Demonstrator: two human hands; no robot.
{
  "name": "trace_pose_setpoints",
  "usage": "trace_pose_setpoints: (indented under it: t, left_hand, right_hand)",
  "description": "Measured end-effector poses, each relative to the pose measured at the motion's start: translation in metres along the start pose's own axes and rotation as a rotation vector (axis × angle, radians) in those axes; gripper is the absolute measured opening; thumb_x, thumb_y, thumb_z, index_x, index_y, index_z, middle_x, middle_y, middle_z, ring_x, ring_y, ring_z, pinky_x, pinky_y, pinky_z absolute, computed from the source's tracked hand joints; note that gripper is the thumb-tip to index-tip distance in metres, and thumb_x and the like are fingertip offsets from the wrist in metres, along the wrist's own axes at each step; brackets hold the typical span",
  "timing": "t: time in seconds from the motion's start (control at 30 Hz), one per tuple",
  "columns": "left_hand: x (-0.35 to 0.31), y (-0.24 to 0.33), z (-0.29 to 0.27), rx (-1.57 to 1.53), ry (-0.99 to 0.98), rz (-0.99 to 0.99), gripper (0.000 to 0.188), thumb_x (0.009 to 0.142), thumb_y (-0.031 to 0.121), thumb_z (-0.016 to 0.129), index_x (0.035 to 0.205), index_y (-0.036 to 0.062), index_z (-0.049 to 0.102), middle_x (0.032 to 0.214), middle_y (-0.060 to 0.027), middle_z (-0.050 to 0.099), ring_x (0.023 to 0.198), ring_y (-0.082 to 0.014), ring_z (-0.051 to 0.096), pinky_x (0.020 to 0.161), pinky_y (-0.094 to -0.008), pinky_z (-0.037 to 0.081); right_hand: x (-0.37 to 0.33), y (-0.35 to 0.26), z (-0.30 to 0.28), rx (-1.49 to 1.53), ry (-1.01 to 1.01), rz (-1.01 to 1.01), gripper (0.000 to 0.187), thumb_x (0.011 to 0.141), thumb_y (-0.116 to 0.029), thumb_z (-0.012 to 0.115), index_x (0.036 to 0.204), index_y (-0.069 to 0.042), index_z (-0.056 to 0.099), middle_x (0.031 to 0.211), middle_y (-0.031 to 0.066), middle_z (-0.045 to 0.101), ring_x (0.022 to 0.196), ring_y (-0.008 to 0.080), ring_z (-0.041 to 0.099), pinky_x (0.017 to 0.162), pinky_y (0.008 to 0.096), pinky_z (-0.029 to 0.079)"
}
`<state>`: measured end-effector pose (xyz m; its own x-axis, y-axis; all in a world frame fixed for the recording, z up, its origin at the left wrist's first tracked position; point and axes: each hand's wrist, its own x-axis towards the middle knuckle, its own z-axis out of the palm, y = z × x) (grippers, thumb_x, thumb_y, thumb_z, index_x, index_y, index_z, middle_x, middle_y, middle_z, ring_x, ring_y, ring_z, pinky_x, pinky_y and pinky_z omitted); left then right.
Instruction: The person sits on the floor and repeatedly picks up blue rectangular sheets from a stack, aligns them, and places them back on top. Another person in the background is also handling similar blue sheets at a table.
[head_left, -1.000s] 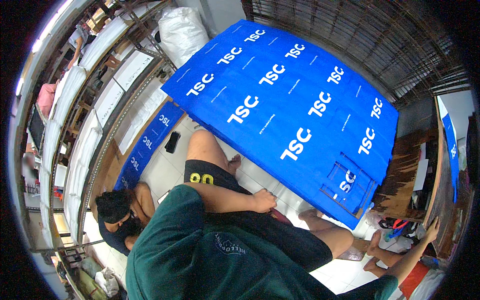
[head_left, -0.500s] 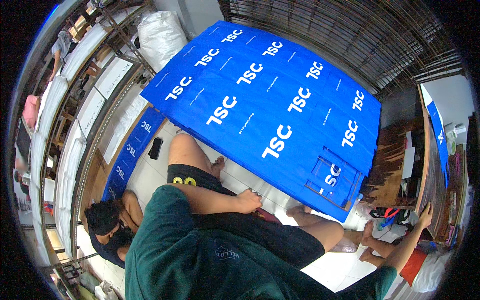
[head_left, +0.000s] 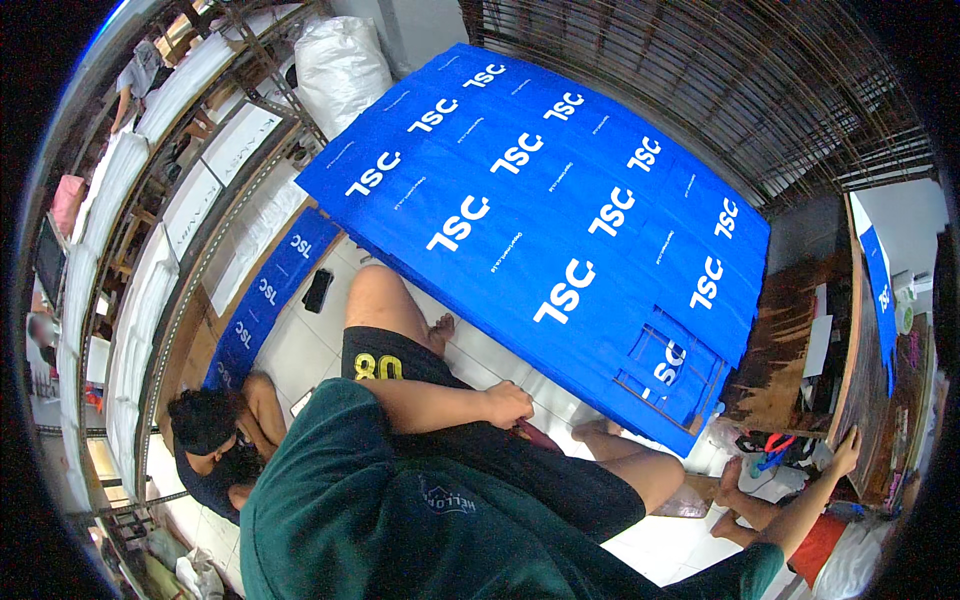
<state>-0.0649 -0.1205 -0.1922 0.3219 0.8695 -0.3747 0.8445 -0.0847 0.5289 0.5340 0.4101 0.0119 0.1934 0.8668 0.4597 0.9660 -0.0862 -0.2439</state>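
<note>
My left hand (head_left: 510, 403) is closed above my dark shorts (head_left: 480, 450), beside a dark red thing (head_left: 538, 433) whose kind I cannot make out. Whether the fist holds anything is hidden. At the far right my right arm reaches out, and my right hand (head_left: 847, 452) grips the lower edge of an upright wooden board (head_left: 850, 370). A blue printed sheet (head_left: 880, 290) lies against that board. In front of me, a large panel covered in blue fabric with white lettering (head_left: 560, 210) leans at a slant. Thin bars frame a square at its lower right corner.
A person (head_left: 205, 440) in dark clothes crouches at my left, near a phone (head_left: 317, 291) on the white tiles. Along the left runs a rack (head_left: 190, 290) with white rolls. A white sack (head_left: 343, 75) stands behind. Another person's bare feet (head_left: 735, 490) are at the right.
The whole view has shifted slightly to the right. The person at the left has turned the head a little. Both my hands keep nearly the same places.
</note>
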Motion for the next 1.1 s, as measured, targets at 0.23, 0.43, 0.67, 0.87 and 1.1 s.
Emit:
trace_pose_setpoints:
  t: [0.23, 0.43, 0.67, 0.87, 1.1]
  left_hand:
    - [0.006, -0.005, -0.002, -0.058, -0.036, 0.007, 0.02, 0.063, 0.012, 0.064, 0.083, 0.0113, 0.063, 0.091, -0.0098, 0.062, 0.09, -0.0295, 0.06, 0.072, -0.0434, 0.048]
    - [0.004, -0.007, 0.005, -0.083, -0.006, 0.023, 0.02, 0.063, 0.013, 0.064, 0.083, 0.0114, 0.064, 0.091, -0.0095, 0.062, 0.091, -0.0293, 0.06, 0.072, -0.0434, 0.048]
    - [0.004, -0.01, 0.005, -0.154, -0.045, -0.038, 0.021, 0.063, 0.013, 0.065, 0.085, 0.0122, 0.065, 0.092, -0.0102, 0.062, 0.092, -0.0295, 0.06, 0.074, -0.0425, 0.048]
    - [0.012, -0.019, 0.015, -0.213, -0.015, 0.016, 0.022, 0.064, 0.015, 0.065, 0.086, 0.0127, 0.065, 0.093, -0.0102, 0.062, 0.095, -0.0293, 0.058, 0.077, -0.0422, 0.047]
    - [0.005, -0.013, 0.003, -0.183, -0.075, -0.05, 0.024, 0.065, 0.016, 0.066, 0.089, 0.0144, 0.065, 0.096, -0.0107, 0.061, 0.096, -0.0298, 0.057, 0.079, -0.0424, 0.047]
  right_hand:
    - [0.05, 0.086, 0.031, -0.33, 0.04, -0.323, 0.052, 0.087, -0.015, 0.041, 0.136, -0.031, 0.036, 0.137, -0.0029, 0.042, 0.101, 0.0257, 0.057, 0.073, 0.0388, 0.051]
    - [0.051, 0.086, 0.049, -0.293, 0.014, -0.306, 0.051, 0.089, -0.019, 0.042, 0.137, -0.031, 0.034, 0.138, -0.0017, 0.04, 0.103, 0.0245, 0.056, 0.077, 0.0353, 0.05]
    - [-0.002, -0.01, 0.012, -0.004, -0.064, 0.048, 0.063, 0.08, -0.066, 0.042, 0.123, -0.021, 0.055, 0.12, 0.0093, 0.057, 0.107, 0.0321, 0.054, 0.089, 0.0414, 0.041]
    - [-0.012, -0.017, -0.013, 0.038, -0.003, -0.006, 0.057, 0.083, -0.059, 0.045, 0.12, -0.017, 0.057, 0.116, 0.0119, 0.059, 0.103, 0.0337, 0.056, 0.087, 0.0407, 0.042]
    - [-0.017, -0.029, -0.011, -0.039, 0.033, 0.046, 0.052, 0.081, -0.058, 0.048, 0.118, -0.023, 0.059, 0.116, 0.0117, 0.059, 0.107, 0.0324, 0.054, 0.092, 0.0381, 0.04]
